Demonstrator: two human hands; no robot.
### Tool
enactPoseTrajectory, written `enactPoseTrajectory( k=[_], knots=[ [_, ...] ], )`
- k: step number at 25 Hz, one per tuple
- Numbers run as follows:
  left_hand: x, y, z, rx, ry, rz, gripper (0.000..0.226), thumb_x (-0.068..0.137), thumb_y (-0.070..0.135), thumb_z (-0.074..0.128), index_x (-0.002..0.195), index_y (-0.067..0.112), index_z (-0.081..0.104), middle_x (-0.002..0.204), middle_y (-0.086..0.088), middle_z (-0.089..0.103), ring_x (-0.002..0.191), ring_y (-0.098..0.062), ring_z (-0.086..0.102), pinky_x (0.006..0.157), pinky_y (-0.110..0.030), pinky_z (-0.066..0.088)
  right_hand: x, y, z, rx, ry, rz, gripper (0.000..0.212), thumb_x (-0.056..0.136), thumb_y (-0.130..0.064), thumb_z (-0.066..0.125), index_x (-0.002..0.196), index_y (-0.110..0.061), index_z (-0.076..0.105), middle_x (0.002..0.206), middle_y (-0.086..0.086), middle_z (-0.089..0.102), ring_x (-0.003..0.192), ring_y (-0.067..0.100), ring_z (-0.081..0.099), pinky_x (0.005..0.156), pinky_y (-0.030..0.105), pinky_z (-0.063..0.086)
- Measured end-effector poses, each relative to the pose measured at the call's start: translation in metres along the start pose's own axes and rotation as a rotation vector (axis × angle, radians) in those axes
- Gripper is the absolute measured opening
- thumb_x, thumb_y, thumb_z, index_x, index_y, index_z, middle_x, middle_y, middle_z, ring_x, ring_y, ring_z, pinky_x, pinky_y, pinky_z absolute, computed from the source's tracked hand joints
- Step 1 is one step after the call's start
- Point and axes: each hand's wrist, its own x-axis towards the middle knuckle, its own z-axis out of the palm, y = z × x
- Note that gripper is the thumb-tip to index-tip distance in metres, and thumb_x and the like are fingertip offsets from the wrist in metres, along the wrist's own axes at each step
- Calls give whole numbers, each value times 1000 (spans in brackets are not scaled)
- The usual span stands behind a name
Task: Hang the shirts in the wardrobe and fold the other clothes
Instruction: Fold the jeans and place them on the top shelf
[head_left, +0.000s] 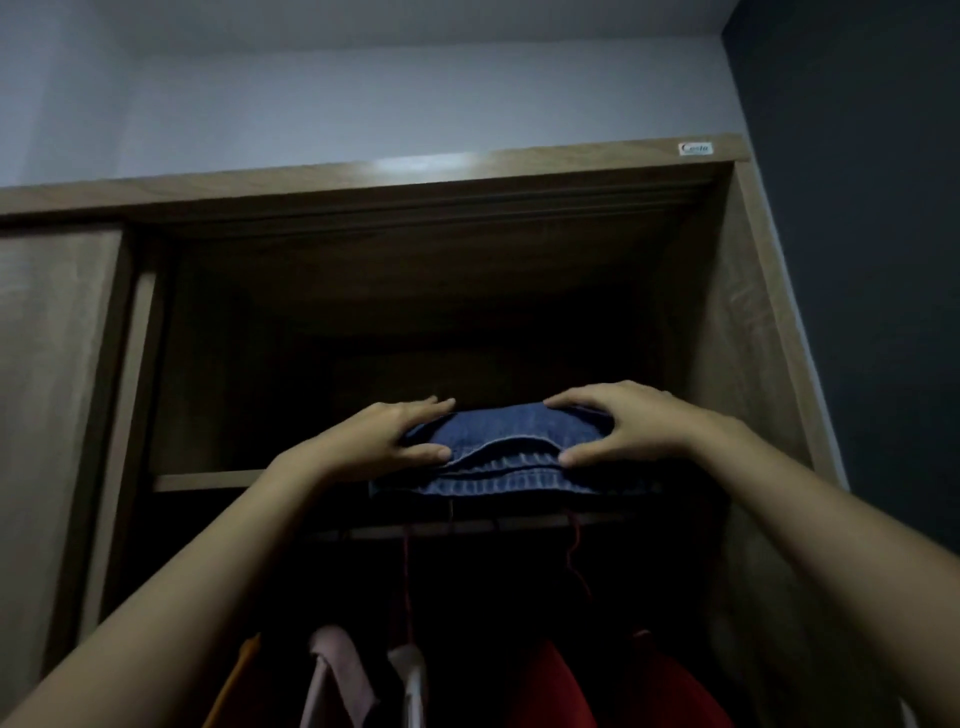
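Note:
Folded blue jeans rest at the front edge of the wardrobe's upper shelf. My left hand grips their left end, thumb in front and fingers over the top. Over on the jeans' right end, my right hand holds in the same way. Both arms reach up from below. Under the shelf runs a hanging rail with red hanger hooks. Shirts hang there: an orange one, a pale pink one, a white one and a red one.
The wooden wardrobe has a sliding door pushed to the left. The space above the shelf is dark and deep. A dark wall stands close on the right, and a pale wall rises above the wardrobe top.

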Motion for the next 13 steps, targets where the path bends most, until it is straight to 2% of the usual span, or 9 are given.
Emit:
enactPoseTrajectory(
  k=[2, 4, 5, 7, 10, 13],
  knots=[
    [0, -5, 6, 62, 3, 5, 64, 87, 57, 46, 144, 43, 21, 155, 5, 23, 141, -15, 24, 113, -30, 24, 0, 9, 8, -313, 11, -106, 88, 74, -68, 56, 142, -51, 3, 153, -8, 27, 136, 14, 33, 106, 38, 33],
    [-3, -4, 9, 202, 19, -7, 63, 87, 60, 40, 144, 47, 15, 156, 8, 19, 141, -16, 26, 110, -37, 31, -1, 16, 19, -510, 60, -147, 92, 80, -65, 51, 134, -54, -23, 157, 1, 14, 140, 21, 27, 107, 39, 30],
    [-5, -3, 11, 268, 21, -4, 64, 87, 63, 37, 144, 49, 10, 157, 8, 15, 140, -18, 27, 107, -38, 33, -2, 18, 24, -547, 89, -141, 93, 81, -64, 49, 128, -55, -30, 157, 6, 14, 139, 25, 28, 107, 39, 29],
    [-10, -1, 13, 374, 23, 44, 67, 82, 70, 30, 139, 57, -2, 159, 3, 7, 138, -22, 30, 104, -39, 37, -3, 20, 30, -604, 171, -170, 95, 82, -64, 47, 125, -53, -37, 150, 13, 28, 129, 28, 40, 102, 40, 35],
    [-11, 2, 14, 462, 1, 88, 70, 73, 77, 22, 125, 66, -23, 158, -10, 3, 130, -28, 39, 101, -36, 38, -1, 28, 34, -636, 258, -272, 98, 83, -64, 47, 126, -49, -39, 128, 8, 48, 105, 24, 55, 86, 37, 45],
    [-3, 2, 19, 608, 30, 121, 83, 82, 73, 34, 127, 58, -34, 151, -16, 26, 116, -29, 47, 96, -34, 40, 2, 32, 34, -622, 262, -302, 98, 83, -61, 49, 131, -47, -35, 122, 7, 53, 98, 23, 58, 81, 35, 47]
  ],
)
